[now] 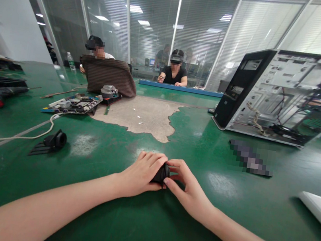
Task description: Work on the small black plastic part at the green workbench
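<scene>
Between my two hands, low over the green tabletop (91, 223), is a small black round part (162, 173), mostly covered by my fingers. My left hand (143, 172) wraps over it from the left, with the fingers laid across its top. From the right, my right hand (185, 186) grips its edge between the thumb and the bent fingertips. What kind of part it is I cannot tell. To the left lies a black bracket-like piece (51, 142) with a round end and flat slats.
An open computer case (272, 97) stands at the right, behind a pixelated dark flat object (249, 158). A circuit board (74, 103) and pale cable (47, 131) lie left. A white object (320, 213) sits near right. Two people (174, 70) sit across the table.
</scene>
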`<state>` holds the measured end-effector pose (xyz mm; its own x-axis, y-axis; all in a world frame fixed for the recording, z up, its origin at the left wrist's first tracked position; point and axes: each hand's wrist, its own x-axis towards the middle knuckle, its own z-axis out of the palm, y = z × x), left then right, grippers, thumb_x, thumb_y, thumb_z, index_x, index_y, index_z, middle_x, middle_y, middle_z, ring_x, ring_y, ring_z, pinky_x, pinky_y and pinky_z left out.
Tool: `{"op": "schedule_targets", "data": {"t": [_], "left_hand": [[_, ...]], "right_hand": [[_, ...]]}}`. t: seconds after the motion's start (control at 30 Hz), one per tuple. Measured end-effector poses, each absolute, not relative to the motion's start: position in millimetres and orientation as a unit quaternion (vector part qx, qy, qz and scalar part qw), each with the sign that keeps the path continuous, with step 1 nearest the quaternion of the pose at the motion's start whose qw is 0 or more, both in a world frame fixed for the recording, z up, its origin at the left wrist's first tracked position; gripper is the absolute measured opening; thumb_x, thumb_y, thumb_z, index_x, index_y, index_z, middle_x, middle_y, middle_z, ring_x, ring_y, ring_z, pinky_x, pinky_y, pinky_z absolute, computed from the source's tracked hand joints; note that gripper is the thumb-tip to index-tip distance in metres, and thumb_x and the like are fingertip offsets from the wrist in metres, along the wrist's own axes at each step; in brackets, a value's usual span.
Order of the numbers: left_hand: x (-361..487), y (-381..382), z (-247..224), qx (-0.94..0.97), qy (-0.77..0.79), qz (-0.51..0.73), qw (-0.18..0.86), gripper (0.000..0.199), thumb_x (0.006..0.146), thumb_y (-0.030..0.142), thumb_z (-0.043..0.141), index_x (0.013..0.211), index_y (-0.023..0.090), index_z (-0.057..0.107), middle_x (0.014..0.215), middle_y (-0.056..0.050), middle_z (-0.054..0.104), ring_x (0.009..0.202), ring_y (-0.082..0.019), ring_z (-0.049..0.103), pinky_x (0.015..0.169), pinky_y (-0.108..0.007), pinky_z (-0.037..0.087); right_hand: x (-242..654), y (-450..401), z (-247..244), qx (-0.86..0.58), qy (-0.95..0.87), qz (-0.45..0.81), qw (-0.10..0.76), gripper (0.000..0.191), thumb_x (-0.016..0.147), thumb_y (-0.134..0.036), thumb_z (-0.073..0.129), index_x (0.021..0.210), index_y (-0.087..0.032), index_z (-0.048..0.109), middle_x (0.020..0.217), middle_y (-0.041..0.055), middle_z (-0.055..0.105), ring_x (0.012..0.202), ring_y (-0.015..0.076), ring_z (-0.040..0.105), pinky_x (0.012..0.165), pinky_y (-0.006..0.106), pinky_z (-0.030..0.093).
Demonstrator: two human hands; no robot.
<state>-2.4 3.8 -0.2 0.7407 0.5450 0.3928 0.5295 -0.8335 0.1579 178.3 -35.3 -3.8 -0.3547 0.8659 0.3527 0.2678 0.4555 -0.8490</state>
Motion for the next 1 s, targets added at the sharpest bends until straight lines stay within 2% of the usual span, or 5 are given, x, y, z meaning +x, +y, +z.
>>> {"op": "schedule_targets", "data": {"t": [0.2,0.37,0.6,0.8,1.0], "left_hand": [[-1.4,3.1,0.9,0.934,0.289,0.211,0.018,0.059,0.076,0.032,0.061,0.122,0.016,0.028,0.12,-0.012,0.046,0.103,-0.027,0.044,0.084,-0.04,0.033],[-1.1,3.1,0.8,0.933,0.29,0.213,0.017,0.059,0.076,0.034,0.062,0.121,0.015,0.029,0.119,-0.012,0.047,0.101,-0.027,0.044,0.083,-0.039,0.033],[-1.2,3.7,1.2,0.934,0.295,0.202,0.019,0.058,0.076,0.033,0.06,0.122,0.015,0.028,0.121,-0.012,0.045,0.103,-0.027,0.043,0.084,-0.04,0.033],[-1.0,3.2,1.1,0.935,0.294,0.196,0.017,0.061,0.076,0.033,0.062,0.123,0.015,0.027,0.121,-0.012,0.045,0.103,-0.028,0.043,0.083,-0.04,0.033],[-1.1,3.0,0.3,0.934,0.295,0.201,0.016,0.061,0.076,0.036,0.061,0.122,0.014,0.027,0.121,-0.012,0.045,0.102,-0.028,0.043,0.083,-0.04,0.033]], "right_hand": [[180.2,-37.2,-3.9,-0.356,-0.759,0.336,0.429,0.022,0.082,-0.015,0.051,0.101,-0.024,0.047,0.11,0.0051,0.045,0.105,0.018,0.049,0.087,0.034,0.049],[179.2,-34.8,-4.7,-0.362,-0.743,0.348,0.443,0.017,0.083,-0.017,0.05,0.098,-0.023,0.046,0.106,0.0045,0.047,0.101,0.0174,0.051,0.083,0.033,0.051],[178.0,-36.6,-2.9,-0.388,-0.725,0.396,0.408,0.028,0.083,-0.016,0.049,0.109,-0.023,0.041,0.104,0.004,0.05,0.089,0.015,0.057,0.078,0.033,0.053],[179.6,-35.2,-4.0,-0.367,-0.758,0.328,0.429,0.025,0.079,-0.013,0.053,0.101,-0.023,0.046,0.106,0.0041,0.048,0.101,0.0178,0.05,0.084,0.034,0.049],[178.4,-32.8,-3.4,-0.377,-0.74,0.342,0.44,0.017,0.081,-0.019,0.052,0.097,-0.023,0.048,0.102,0.0038,0.049,0.094,0.017,0.052,0.08,0.033,0.051]]}}
